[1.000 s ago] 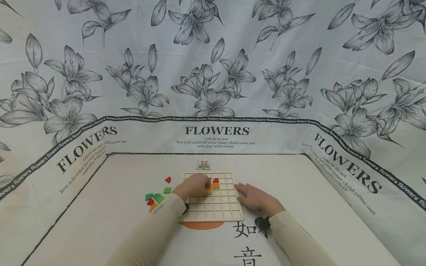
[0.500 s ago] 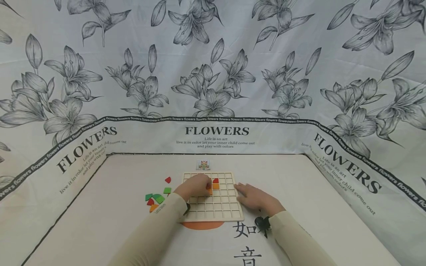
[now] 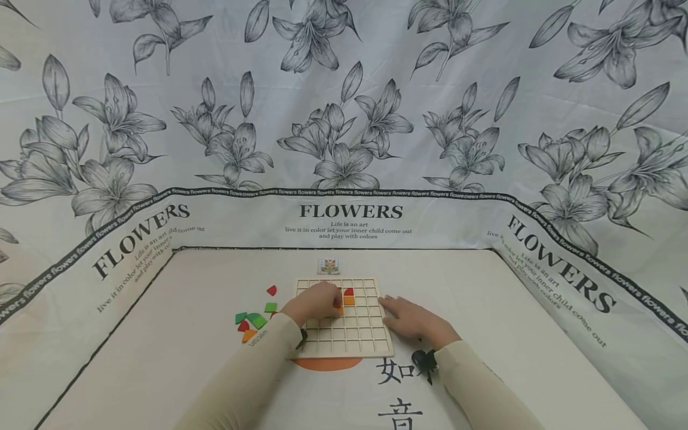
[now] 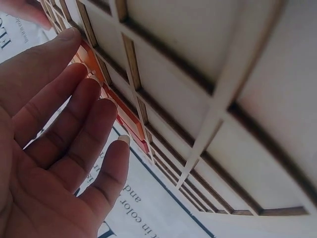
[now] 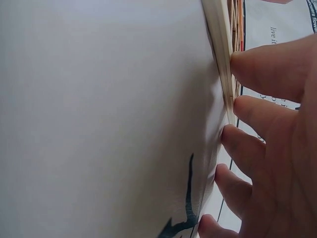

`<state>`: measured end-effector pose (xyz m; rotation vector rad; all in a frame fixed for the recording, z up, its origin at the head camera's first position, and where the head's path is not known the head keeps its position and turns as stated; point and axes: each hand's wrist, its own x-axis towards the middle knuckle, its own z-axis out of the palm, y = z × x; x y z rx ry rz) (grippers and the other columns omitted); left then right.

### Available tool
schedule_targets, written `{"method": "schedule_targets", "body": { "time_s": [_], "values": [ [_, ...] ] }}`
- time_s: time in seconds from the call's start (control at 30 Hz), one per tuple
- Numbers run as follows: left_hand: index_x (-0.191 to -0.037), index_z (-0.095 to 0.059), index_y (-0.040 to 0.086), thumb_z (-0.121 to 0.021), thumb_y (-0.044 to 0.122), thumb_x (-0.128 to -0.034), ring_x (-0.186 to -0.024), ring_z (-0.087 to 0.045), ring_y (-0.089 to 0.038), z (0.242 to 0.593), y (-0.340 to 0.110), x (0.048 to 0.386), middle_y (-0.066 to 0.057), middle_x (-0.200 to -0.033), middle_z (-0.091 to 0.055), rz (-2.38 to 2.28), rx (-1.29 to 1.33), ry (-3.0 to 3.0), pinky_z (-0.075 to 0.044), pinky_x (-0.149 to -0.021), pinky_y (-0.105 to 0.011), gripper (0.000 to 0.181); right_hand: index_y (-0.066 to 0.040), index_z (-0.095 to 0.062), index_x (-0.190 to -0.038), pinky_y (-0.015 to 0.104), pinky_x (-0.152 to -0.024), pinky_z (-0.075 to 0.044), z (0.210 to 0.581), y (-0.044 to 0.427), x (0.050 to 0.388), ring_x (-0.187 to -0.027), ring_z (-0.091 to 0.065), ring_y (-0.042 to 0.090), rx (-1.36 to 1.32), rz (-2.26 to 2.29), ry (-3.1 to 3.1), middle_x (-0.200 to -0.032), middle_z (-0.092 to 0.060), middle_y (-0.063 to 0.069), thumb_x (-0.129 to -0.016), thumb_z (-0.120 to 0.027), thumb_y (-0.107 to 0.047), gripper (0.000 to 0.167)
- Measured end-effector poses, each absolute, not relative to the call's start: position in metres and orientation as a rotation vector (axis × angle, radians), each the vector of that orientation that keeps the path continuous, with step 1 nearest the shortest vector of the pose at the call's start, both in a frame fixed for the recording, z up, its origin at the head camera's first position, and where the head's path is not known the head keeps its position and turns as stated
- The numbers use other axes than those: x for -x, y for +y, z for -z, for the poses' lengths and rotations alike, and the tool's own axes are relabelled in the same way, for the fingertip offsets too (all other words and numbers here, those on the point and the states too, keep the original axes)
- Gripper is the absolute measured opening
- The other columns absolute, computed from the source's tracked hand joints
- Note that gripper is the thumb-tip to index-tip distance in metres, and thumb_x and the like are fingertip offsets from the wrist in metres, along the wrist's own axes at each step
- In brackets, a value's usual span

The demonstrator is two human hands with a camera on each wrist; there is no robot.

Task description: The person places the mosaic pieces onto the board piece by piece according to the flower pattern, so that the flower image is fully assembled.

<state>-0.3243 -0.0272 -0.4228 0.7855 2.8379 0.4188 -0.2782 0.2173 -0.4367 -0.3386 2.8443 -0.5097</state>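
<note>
A wooden grid board [image 3: 352, 338] lies on the table in front of me. My left hand [image 3: 313, 301] reaches over its upper left part. In the left wrist view, thumb and fingertips touch an orange tile [image 4: 93, 62] in the grid, and no piece shows pinched between them. Beside it in the head view sit another orange tile [image 3: 349, 301] and a red quarter-round tile [image 3: 349, 292]. My right hand [image 3: 412, 319] rests at the board's right side. Its thumb and index fingertips touch the wooden edge [image 5: 224, 59], and the other fingertips rest on the cloth.
Left of the board lie loose pieces: a red one [image 3: 271, 290], a green square [image 3: 270, 307], a green leaf-like piece [image 3: 257, 321], a teal one [image 3: 240, 318] and an orange one [image 3: 249, 335]. A small pattern card [image 3: 328, 266] is behind the board. Flowered cloth [image 3: 349, 155] surrounds the table.
My left hand has shifted very slightly over the same orange tile, covering most of a red piece behind it. The right hand stays at the board's edge.
</note>
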Motion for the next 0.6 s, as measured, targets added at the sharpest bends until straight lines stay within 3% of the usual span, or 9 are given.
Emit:
{"method": "schedule_targets", "body": {
  "time_s": [0.6],
  "values": [
    [-0.1, -0.073, 0.014, -0.068, 0.021, -0.0883, -0.079, -0.056, -0.012, 0.419, -0.041, 0.324, 0.004, -0.09, -0.066, -0.443, -0.755, 2.846, -0.05, -0.077, -0.029, 0.015, -0.02, -0.035, -0.151, 0.05, -0.118, -0.023, 0.441, 0.218, 0.282, -0.148, -0.023, 0.031, 0.34, 0.489, 2.855, -0.158, -0.03, 0.004, -0.098, -0.049, -0.034, 0.056]
  ]
}}
